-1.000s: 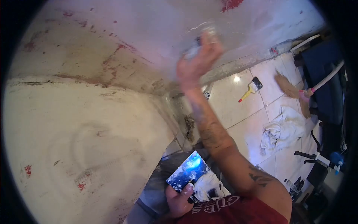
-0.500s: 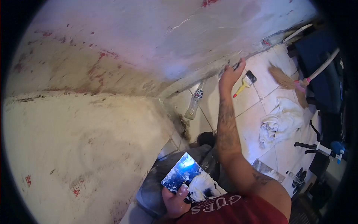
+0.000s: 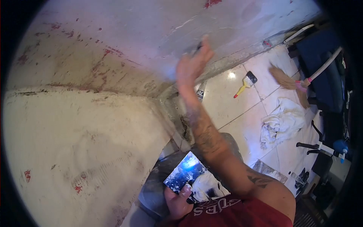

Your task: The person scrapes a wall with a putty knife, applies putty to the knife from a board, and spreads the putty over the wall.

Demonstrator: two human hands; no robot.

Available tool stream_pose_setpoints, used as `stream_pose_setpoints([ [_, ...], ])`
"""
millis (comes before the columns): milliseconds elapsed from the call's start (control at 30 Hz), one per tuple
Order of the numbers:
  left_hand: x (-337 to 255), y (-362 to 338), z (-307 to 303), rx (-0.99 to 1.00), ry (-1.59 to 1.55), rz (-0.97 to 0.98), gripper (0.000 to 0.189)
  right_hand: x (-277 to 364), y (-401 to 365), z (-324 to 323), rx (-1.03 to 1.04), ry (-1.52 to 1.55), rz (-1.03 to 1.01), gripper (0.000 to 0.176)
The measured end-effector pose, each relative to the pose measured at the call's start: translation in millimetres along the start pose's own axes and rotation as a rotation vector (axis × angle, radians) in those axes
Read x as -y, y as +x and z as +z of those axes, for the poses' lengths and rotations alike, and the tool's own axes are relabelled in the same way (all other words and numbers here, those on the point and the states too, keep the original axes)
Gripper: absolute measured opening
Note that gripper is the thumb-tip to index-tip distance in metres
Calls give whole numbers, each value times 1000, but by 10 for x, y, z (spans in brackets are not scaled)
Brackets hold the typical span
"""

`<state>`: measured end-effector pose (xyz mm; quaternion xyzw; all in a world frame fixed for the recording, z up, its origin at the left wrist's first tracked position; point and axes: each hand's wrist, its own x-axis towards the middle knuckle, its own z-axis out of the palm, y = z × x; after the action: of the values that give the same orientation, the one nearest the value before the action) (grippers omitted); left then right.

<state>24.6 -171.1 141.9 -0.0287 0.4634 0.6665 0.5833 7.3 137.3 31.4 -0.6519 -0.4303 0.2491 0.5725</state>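
My left hand point(image 3: 178, 204) grips the edge of a flat blue board point(image 3: 185, 172) low in front of my shirt. A thick heap of white putty point(image 3: 208, 187) lies on the board's right part, and white smears cover its surface and my thumb. My right hand point(image 3: 193, 66) is raised against the back wall point(image 3: 159, 38), its fingers bent around a small dark flat tool point(image 3: 198, 47). Most of that tool is hidden by the hand, and motion blurs it. Grey damp-looking patches and fine ridges mark the wall around it.
A glass bottle point(image 3: 200, 94) stands partly hidden behind my right forearm. On the tiled floor lie a yellow-handled paintbrush point(image 3: 246, 84) and a white cloth point(image 3: 283, 121). Farther right are a broom point(image 3: 283, 77) and a black-handled stand point(image 3: 321, 146). A stained side wall point(image 3: 87, 143) rises at left.
My right hand has moved left and up, from near the wall's foot onto the wall face. My forearm now covers much of the bottle. The left hand and board stay nearly still.
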Motion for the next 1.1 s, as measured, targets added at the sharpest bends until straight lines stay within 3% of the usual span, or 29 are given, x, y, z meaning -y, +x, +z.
stream_pose_setpoints([
  [200,79,9,-54,-110,135,42,40,356,-951,-147,368,174,-252,67],
  [267,65,11,-12,-104,129,35,40,209,-1079,-299,525,249,-344,69],
  [333,56,15,-20,-81,111,50,38,-227,-963,-426,522,315,-523,66],
  [400,76,29,-56,-30,72,88,36,-739,-760,-479,403,497,-142,65],
  [467,88,24,-77,-41,85,72,37,-962,-203,-595,152,221,61,64],
  [533,77,18,-67,-67,103,50,37,-1293,367,-619,5,43,14,62],
  [667,58,10,-26,-121,122,44,37,-1626,1175,-472,-83,160,-142,55],
  [867,71,2,-68,-71,116,49,37,-831,956,-273,-120,-77,-47,56],
  [933,72,8,-66,-51,110,64,38,-569,630,-170,-112,-44,-126,57],
  [1100,68,24,-41,6,65,72,38,194,-411,-112,188,90,-251,68],
])
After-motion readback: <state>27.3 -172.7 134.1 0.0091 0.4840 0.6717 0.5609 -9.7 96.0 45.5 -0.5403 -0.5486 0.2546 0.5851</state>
